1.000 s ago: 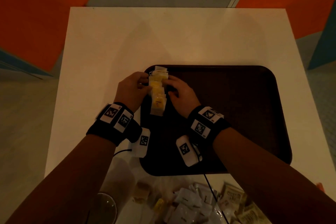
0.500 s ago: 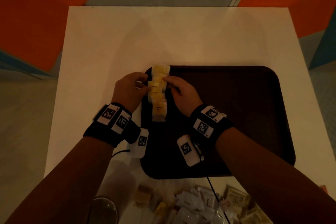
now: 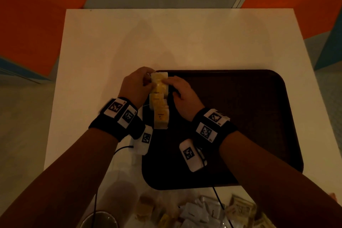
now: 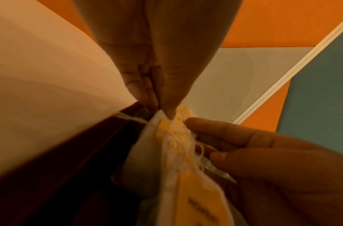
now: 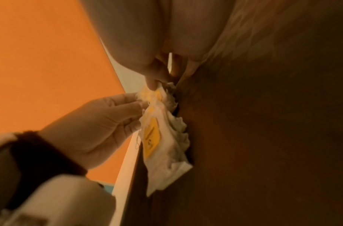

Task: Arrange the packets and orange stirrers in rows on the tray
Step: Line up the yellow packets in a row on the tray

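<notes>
Inspection of the tray (image 3: 240,116), a dark brown one on the white table (image 3: 166,42): 1 column of yellow-labelled packets (image 3: 159,102) lies overlapped along the tray's left edge, running from 12 o'clock toward 6 o'clock. Compared with the head view 1 second ago, the far end of the column has been carried further toward 12 o'clock and now reaches the tray's far-left corner; half a second ago the top packet was already near that corner, and both hands have since followed it up. The left hand (image 3: 136,86) sits at 9 o'clock of the column with fingertips pressed together against the top packet's left edge, thumb on its face in the left wrist view (image 4: 167,97). The right hand (image 3: 182,96) sits at 3 o'clock, its fingertips pinching the same packet (image 5: 153,93) from the other side. Judgement: the first row is being squared and tightened rather than extended; it appears close to finished, though overlaps remain uneven near 6 o'clock. The loose pile of packets (image 3: 199,213) remains on the table beyond the tray's near edge, so most of the task is outstanding. No orange stirrers can be identified with certainty.
</notes>
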{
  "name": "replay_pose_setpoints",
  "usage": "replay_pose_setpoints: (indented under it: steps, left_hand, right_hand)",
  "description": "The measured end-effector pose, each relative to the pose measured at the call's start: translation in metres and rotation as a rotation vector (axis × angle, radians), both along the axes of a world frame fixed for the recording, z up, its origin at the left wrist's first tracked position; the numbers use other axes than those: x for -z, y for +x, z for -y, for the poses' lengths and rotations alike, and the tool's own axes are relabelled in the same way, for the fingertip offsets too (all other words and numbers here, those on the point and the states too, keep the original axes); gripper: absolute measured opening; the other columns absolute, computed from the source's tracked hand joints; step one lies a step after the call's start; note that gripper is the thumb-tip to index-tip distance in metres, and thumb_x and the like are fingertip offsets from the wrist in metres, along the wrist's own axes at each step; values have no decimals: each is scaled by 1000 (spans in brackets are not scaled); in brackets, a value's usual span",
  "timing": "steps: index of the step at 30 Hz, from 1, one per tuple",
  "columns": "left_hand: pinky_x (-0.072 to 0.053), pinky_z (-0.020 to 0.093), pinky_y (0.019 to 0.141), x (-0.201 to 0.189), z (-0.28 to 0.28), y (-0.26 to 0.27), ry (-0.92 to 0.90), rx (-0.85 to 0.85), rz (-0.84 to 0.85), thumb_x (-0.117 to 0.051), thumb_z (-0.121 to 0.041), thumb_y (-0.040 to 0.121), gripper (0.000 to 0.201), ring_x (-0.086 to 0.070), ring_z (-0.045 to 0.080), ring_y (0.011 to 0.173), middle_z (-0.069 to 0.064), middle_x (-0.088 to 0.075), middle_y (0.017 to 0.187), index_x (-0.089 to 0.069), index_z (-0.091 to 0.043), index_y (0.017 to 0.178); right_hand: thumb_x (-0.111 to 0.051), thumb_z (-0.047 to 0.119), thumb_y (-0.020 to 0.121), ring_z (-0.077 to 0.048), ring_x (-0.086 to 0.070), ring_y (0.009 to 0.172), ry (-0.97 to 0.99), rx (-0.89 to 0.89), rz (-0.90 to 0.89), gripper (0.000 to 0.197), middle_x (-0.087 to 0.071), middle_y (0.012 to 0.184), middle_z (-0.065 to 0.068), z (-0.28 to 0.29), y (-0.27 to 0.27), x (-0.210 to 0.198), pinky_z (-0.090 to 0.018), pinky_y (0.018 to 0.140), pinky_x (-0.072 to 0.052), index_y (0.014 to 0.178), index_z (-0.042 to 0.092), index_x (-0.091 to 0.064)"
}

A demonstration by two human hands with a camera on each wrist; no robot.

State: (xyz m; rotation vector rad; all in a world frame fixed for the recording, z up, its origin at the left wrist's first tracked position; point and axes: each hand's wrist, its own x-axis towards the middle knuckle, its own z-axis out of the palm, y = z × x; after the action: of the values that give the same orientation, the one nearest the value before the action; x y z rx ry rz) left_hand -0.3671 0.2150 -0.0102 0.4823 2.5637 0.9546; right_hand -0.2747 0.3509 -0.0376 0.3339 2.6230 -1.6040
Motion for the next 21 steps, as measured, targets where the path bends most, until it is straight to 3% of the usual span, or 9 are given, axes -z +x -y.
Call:
replay_pose_setpoints:
  steps: [3, 5, 7, 10, 14, 16, 18, 20, 21]
  left_hand:
    - [-36, 11, 63, 0, 4, 1, 33, -8, -16, -64, -17, 83, 27, -51, 10, 79, 0, -61, 89, -58, -18, 110]
    - [-34, 6, 61, -1, 7, 1, 62, -13, 5, -64, -18, 83, 26, -53, 9, 76, -4, -59, 85, -59, -19, 108]
    - [-37, 5, 60, -1, 9, 0, 83, -20, 32, -65, -17, 83, 25, -55, 9, 74, -3, -61, 85, -59, -19, 108]
    - [-49, 14, 64, 0, 9, 0, 143, -115, 74, -64, -13, 83, 25, -59, 12, 76, -1, -62, 88, -60, -15, 107]
    - [-40, 3, 58, -3, 12, -1, 138, -166, 48, -65, -11, 82, 26, -57, 10, 77, -2, -61, 93, -61, -12, 107]
    - [-38, 6, 61, -6, 14, 0, 81, -96, 46, -67, -13, 80, 31, -57, 10, 78, -3, -60, 92, -59, -13, 110]
    - [-40, 12, 64, -8, 14, 4, 47, -21, 64, -70, -13, 77, 38, -56, 11, 77, -3, -60, 92, -57, -14, 113]
    - [-39, 10, 61, -6, 13, 6, 36, -13, 55, -72, -14, 76, 43, -55, 11, 75, -3, -59, 89, -55, -17, 116]
    - [-36, 7, 59, -4, 13, 6, 35, -28, 42, -72, -14, 76, 43, -55, 10, 75, -3, -60, 87, -55, -17, 115]
  right_hand:
    - [-32, -15, 86, -8, -29, 128, -98, 20, -14, 44, -46, 130, -5, -1, 0, -8, -11, 106, -21, 120, 4, -53]
    - [-33, -11, 88, -17, -44, 122, -127, 47, -17, 39, -51, 125, -10, -2, -1, -7, -7, 99, -33, 117, 4, -54]
    - [-33, -9, 90, -22, -47, 120, -137, 50, 26, 39, -51, 127, -13, -2, -2, -5, -2, 94, -33, 120, 3, -53]
    - [-34, -9, 89, -20, -45, 124, -98, -3, 101, 45, -49, 133, -11, -1, -3, -8, -10, 98, -30, 131, 4, -45]
    - [-36, -7, 88, -19, -51, 113, -49, 124, 76, 42, -51, 128, -8, 1, 2, -10, -20, 95, -39, 125, 6, -49]
    - [-36, -9, 86, -20, -54, 107, -41, 182, 56, 36, -56, 120, -12, 0, 3, -10, -17, 88, -39, 111, 5, -57]
    - [-35, -15, 82, -14, -51, 108, -35, 131, 18, 36, -58, 119, -14, 1, 2, -10, -10, 91, -39, 102, 0, -60]
    - [-33, -20, 77, -12, -46, 113, -34, 45, -7, 42, -55, 125, -16, 4, -1, -10, -1, 95, -32, 104, -4, -61]
    - [-33, -21, 75, -14, -46, 117, -29, 13, -9, 45, -54, 126, -17, 5, -2, -9, -3, 99, -32, 107, -4, -60]
